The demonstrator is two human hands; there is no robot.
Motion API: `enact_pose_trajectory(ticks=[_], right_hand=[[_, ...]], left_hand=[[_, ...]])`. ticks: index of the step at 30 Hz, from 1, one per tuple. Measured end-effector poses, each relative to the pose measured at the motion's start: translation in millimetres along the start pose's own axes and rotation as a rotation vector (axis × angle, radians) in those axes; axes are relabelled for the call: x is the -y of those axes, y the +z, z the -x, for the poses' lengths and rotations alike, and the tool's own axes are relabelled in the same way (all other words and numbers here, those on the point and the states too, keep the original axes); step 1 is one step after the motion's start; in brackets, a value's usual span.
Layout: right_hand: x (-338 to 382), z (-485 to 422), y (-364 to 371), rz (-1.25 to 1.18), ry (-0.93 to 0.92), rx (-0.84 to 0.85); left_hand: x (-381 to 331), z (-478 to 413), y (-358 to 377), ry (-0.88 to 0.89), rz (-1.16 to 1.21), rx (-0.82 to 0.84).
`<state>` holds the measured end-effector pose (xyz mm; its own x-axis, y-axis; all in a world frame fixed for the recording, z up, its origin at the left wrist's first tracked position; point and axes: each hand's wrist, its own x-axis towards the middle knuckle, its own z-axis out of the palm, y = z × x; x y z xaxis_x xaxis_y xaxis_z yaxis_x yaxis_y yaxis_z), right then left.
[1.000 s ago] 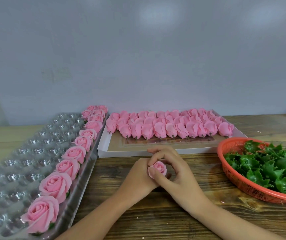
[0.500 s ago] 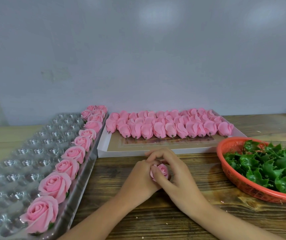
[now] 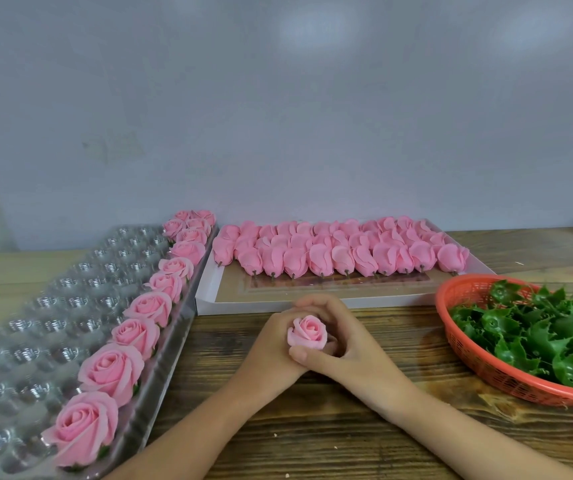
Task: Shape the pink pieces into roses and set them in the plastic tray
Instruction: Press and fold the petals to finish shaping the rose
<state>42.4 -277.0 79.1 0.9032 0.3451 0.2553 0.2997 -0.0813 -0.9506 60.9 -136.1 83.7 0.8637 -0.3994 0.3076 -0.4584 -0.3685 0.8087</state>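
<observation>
A small pink rose bud [image 3: 307, 333] sits between both hands at the middle of the wooden table. My left hand [image 3: 271, 344] cups it from the left, and my right hand [image 3: 343, 344] curls round it, thumb under the bud and fingers arched over its far side. The clear plastic tray [image 3: 35, 327] lies at the left; finished pink roses [image 3: 111, 370] fill its right-hand column. Several unshaped pink pieces [image 3: 340, 252] lie in rows in a white box [image 3: 208, 299] behind my hands.
An orange basket [image 3: 479, 362] of green leaf pieces [image 3: 541, 334] stands at the right edge. A grey wall closes the table's far side. Bare wood lies in front of my hands.
Both hands have turned the bud between them, so its spiral top now faces up and shows more fully. The hands stayed in the same spot.
</observation>
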Motion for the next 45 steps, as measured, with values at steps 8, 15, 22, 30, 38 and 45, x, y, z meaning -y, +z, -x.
enact_pose_trajectory(ticks=[8, 15, 22, 30, 38, 45], right_hand=[[2.3, -4.4, -9.6, -0.288, 0.055, 0.127], [1.3, -8.0, -15.2, -0.448, 0.081, 0.222], [4.0, -5.0, -11.0, -0.350, -0.033, 0.030], [2.3, 0.9, -3.3, 0.076, -0.231, -0.067], [1.3, 0.7, -3.0, 0.101, -0.183, -0.067], [0.4, 1.0, -2.8, 0.088, -0.283, -0.174]], left_hand=[[0.0, -1.2, -1.2, -0.090, 0.051, 0.006], [8.7, 2.2, 3.3, -0.209, 0.166, -0.135], [-1.0, -2.0, 3.3, -0.145, 0.017, -0.026], [-5.4, -3.2, 3.7, -0.084, -0.086, 0.072], [-7.6, -3.3, 4.3, -0.101, -0.041, 0.076], [-0.3, -1.3, 4.5, -0.092, 0.082, -0.026]])
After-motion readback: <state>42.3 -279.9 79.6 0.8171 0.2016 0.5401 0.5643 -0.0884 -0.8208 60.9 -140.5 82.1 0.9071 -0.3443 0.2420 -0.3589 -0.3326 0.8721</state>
